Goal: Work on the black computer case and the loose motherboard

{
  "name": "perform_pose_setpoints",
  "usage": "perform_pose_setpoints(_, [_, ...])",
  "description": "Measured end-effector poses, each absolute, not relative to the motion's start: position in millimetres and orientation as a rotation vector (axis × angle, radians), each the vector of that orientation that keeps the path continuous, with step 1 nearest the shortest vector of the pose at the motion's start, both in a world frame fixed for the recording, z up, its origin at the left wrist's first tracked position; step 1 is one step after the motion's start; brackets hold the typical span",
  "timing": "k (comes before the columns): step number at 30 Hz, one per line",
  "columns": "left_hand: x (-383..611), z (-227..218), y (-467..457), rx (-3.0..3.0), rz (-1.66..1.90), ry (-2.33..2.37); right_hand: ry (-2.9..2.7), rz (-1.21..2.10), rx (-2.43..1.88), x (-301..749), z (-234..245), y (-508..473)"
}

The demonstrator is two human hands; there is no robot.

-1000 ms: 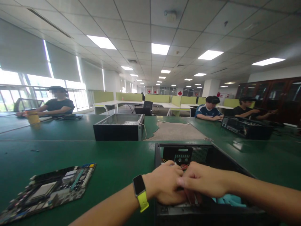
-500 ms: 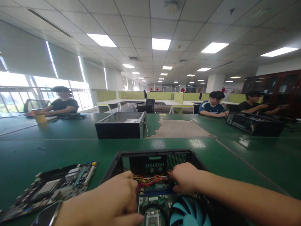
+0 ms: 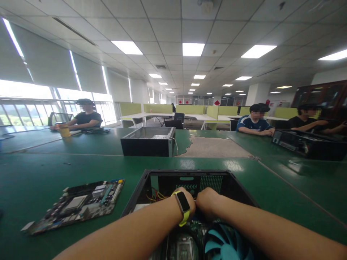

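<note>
An open black computer case lies in front of me. Both my hands reach into it, side by side. My left hand, below a smartwatch with a yellow-green band, is bent down near the case's middle; its fingers are hidden. Just to its right, my right hand is closed with curled fingers, and whatever sits in them is hidden. Red and yellow wires show left of my left hand. Below my hands are a teal fan and part of a green circuit board.
A loose motherboard lies on the green table to the left. Farther back stands another open case. People sit across the table, with a black computer case at the right and a yellowish cup at the left.
My left hand has moved right and forward, across the wires, to beside my right hand, and its wrist now covers part of the bundle. The view has shifted slightly left.
</note>
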State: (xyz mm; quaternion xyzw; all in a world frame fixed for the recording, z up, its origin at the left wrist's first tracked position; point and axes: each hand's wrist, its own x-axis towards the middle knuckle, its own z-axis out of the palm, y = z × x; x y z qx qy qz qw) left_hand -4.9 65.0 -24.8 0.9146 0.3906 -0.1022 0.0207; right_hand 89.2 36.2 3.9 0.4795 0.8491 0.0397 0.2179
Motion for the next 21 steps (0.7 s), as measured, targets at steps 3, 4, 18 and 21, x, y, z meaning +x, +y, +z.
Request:
perform_pose_setpoints(3, [-4,-28,67,2.795,-0.622,1.353,2.347,0.080,1.321,89,5,42])
perform_pose_setpoints(4, [-4,-26,67,2.784,-0.685,1.362,2.341,0.066,1.319,88,7,44])
perform_pose_setpoints(18, [1,10,65,2.775,-1.063,1.249,2.254,0.039,1.297,89,25,49])
perform_pose_setpoints(21, [2,13,62,2.774,-1.084,1.245,2.238,0.035,1.335,87,22,48])
